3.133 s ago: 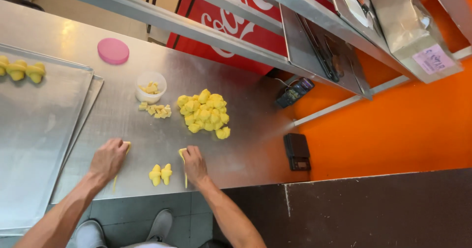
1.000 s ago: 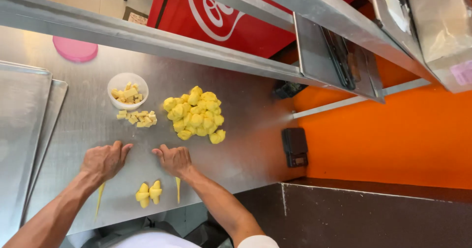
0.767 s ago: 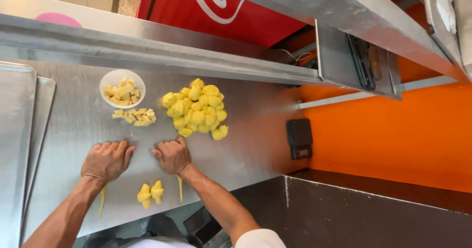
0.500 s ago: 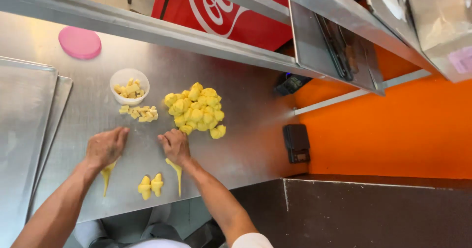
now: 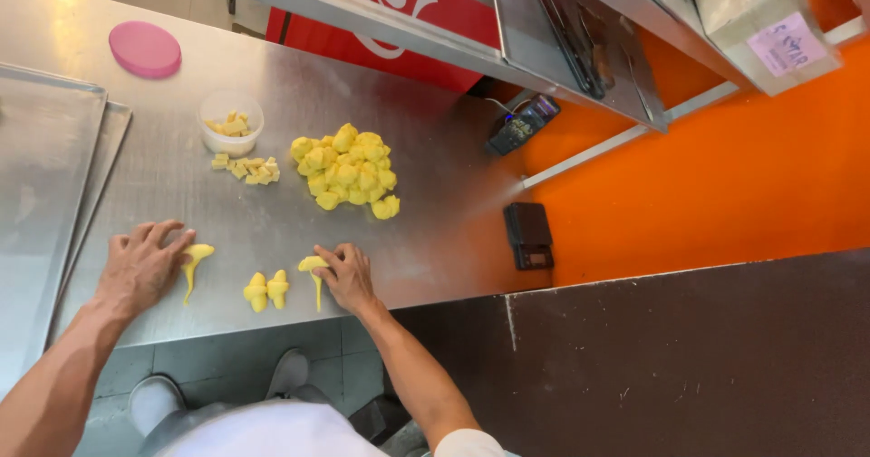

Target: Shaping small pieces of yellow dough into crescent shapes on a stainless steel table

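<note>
left hand [image 5: 140,262] spread flat, open, fingertips pressing a tapered yellow dough piece [image 5: 193,262] on the steel surface [image 5: 435,212]. right hand [image 5: 344,276] open too, fingers on a second tapered dough piece [image 5: 314,271]. between them, two shaped dough pieces [image 5: 265,289]. farther off, a heap of dough lumps [image 5: 349,169], a small tub [image 5: 232,124], a pink lid [image 5: 145,49], baking trays [image 5: 41,185] at left.

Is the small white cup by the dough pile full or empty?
Partly filled: the upright white cup holds a few yellow pieces; more lie beside it.
</note>
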